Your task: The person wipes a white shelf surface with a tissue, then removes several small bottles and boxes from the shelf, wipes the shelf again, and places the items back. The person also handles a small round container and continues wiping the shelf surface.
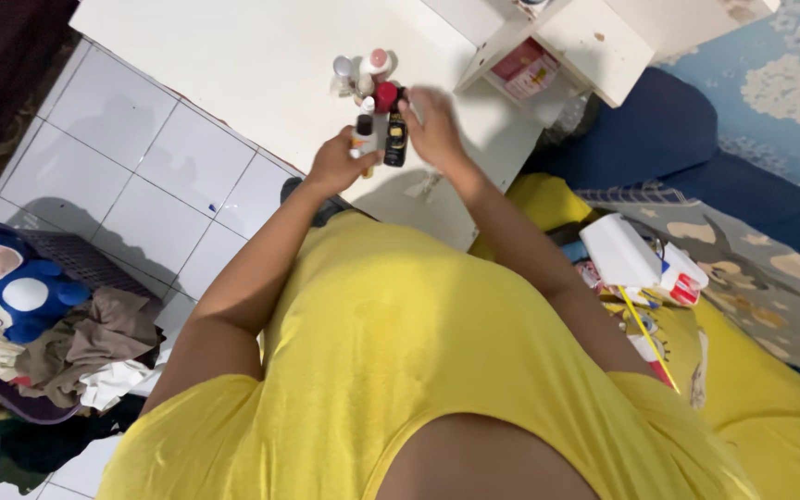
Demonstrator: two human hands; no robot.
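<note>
Bottles are what both hands are busy with, over the far part of the white bench [233, 65]. The left hand [335, 167] is curled around a small bottle with a dark cap and a pale orange body [363, 132], held upright just above the bench. The right hand [432, 125] has its fingers pressed around a dark bottle with a yellowish label [395, 139], just beside the first and nearly touching it (whether the two actually meet is hard to tell, since the right hand is blurred).

Just beyond them stands a tight cluster: a red-capped bottle [385, 96], a pink-capped one [378, 61] and a pale one [343, 72], all close to the hands. To the right a white shelf unit [594, 42] holds a red and white box [525, 67].

To handle this well, I would judge that each bottle should stay upright and be gripped low on its body, so the caps remain free. The cluster behind is crowded, so any move should lift clear of it, not slide through it. The right hand's knuckles sit near the red cap, which could tip if brushed.

At the near left a basket [76, 259] holds a blue plush toy [11, 287] and clothes, well apart from the work.
</note>
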